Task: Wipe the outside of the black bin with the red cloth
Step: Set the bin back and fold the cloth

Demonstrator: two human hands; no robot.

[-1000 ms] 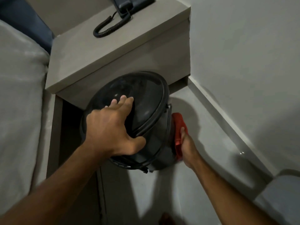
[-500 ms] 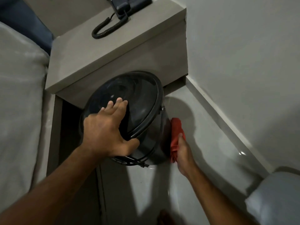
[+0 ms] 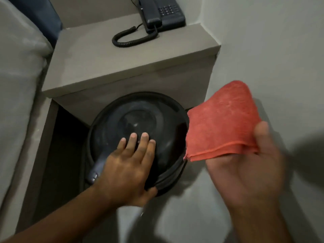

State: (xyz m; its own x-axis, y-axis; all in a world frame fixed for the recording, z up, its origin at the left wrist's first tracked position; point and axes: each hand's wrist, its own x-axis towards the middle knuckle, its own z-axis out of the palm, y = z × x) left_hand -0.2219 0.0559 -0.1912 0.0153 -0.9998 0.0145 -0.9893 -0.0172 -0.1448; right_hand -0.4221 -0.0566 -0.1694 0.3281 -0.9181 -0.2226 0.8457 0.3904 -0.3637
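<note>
The black bin (image 3: pixel 149 116) stands on the floor under the edge of the bedside unit, its round domed lid facing up. My left hand (image 3: pixel 128 165) lies flat on the lid with the fingers spread and the thumb hooked over the front rim. My right hand (image 3: pixel 245 172) is raised to the right of the bin, palm up, pinching the folded red cloth (image 3: pixel 222 121) between thumb and fingers. The cloth hangs in the air beside the bin's right rim and is clear of the bin wall. The bin's body is mostly hidden below the lid.
A grey bedside unit (image 3: pixel 122 64) overhangs the bin, with a dark corded telephone (image 3: pixel 161 13) on top. A bed with pale bedding (image 3: pixel 19 102) runs along the left. A white wall (image 3: pixel 271 50) closes the right side, and pale floor (image 3: pixel 192 216) lies in front.
My right hand has lifted the red cloth off the bin's right side and up into the air. The bin now sits more upright under my left hand. The view has shifted downward.
</note>
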